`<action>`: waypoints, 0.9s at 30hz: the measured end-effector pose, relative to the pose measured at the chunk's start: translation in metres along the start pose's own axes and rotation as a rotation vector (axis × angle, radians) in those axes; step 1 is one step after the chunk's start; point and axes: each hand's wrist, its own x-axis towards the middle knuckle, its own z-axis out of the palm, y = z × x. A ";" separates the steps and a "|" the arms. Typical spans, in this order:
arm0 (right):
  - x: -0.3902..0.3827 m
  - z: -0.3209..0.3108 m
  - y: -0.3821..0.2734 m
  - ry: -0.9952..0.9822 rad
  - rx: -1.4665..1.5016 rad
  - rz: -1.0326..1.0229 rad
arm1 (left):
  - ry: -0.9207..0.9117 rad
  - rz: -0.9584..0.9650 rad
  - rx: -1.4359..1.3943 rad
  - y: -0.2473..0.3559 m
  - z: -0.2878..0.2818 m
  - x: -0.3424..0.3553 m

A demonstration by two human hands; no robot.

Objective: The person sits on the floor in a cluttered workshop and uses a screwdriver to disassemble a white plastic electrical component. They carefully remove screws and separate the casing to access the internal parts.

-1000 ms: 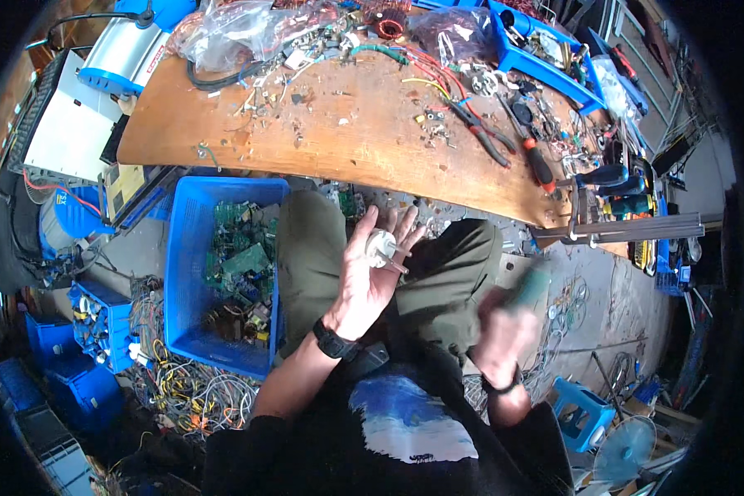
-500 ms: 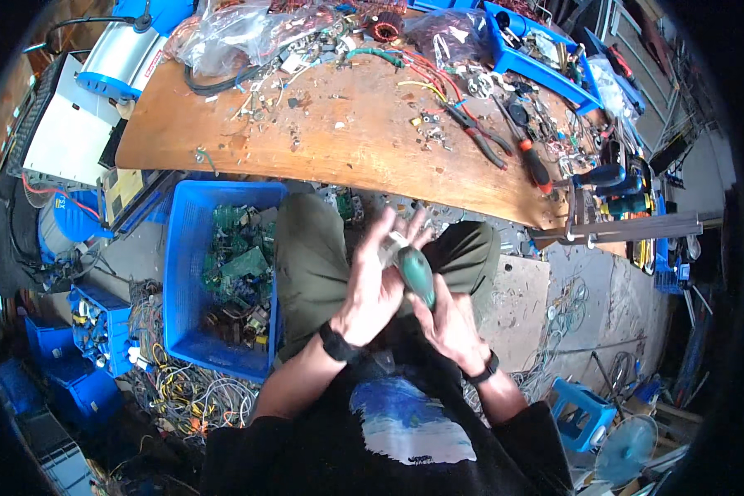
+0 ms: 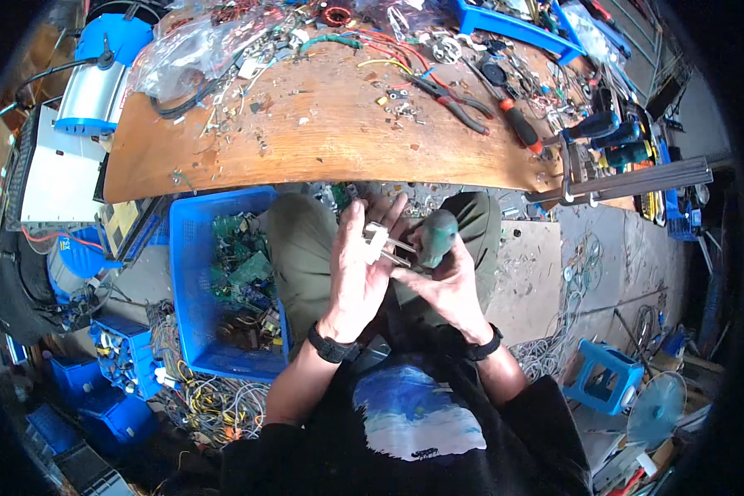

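Screwdriver (image 3: 426, 242) in right hand (image 3: 442, 285), shaft pointing left into white part (image 3: 374, 242).

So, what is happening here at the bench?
A seated person works over their lap. The left hand holds a small white part, and the right hand grips a green-handled screwdriver with its shaft pointed at that part. A blue crate of circuit boards stands by the left knee. The wooden bench ahead is littered with wires, pliers and small scraps.

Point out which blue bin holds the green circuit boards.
The large blue crate on the floor beside the person's left knee, under the workbench edge. The smaller blue bins further left hold wires and small parts instead.
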 end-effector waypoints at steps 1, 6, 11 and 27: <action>0.001 -0.001 0.007 0.005 0.014 0.050 | -0.010 0.006 0.052 -0.002 -0.003 -0.001; 0.002 -0.018 0.001 -0.046 -0.137 0.074 | -0.159 0.063 0.182 -0.004 0.012 -0.009; -0.009 -0.034 0.005 -0.041 -0.100 0.032 | -0.308 0.133 0.411 -0.018 -0.004 -0.009; -0.018 -0.053 0.012 -0.082 0.081 0.055 | -0.658 0.416 0.728 -0.017 0.027 -0.006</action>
